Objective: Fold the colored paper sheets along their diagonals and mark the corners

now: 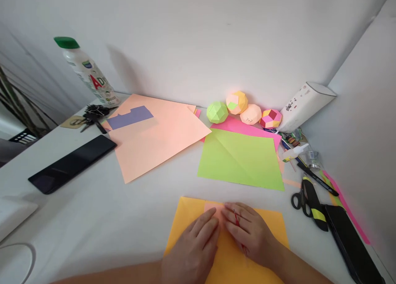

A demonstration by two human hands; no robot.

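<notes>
Seen from my head, both of my forearms come in from the bottom edge and meet over the white table [123,218]. My left hand [193,251] lies palm down, with the fingers straight and close together. Its tips press on a small salmon paper piece [215,212], and it grips nothing. My right hand [249,234] is also flat and open, angled toward the left one, with its fingers slightly spread on the same piece. A thin red thing crosses 1 finger, and I cannot tell what it is. The piece lies at the far edge of an orange sheet [274,223] directly in front of me. Far left, a green-capped bottle [85,71] shows a big red "A"; the rest of its label is too small to read. Among 4 paper balls, the peach ball [251,114] bears tiny writing I cannot read. The white box [305,104] carries black marks that are also illegible.
</notes>
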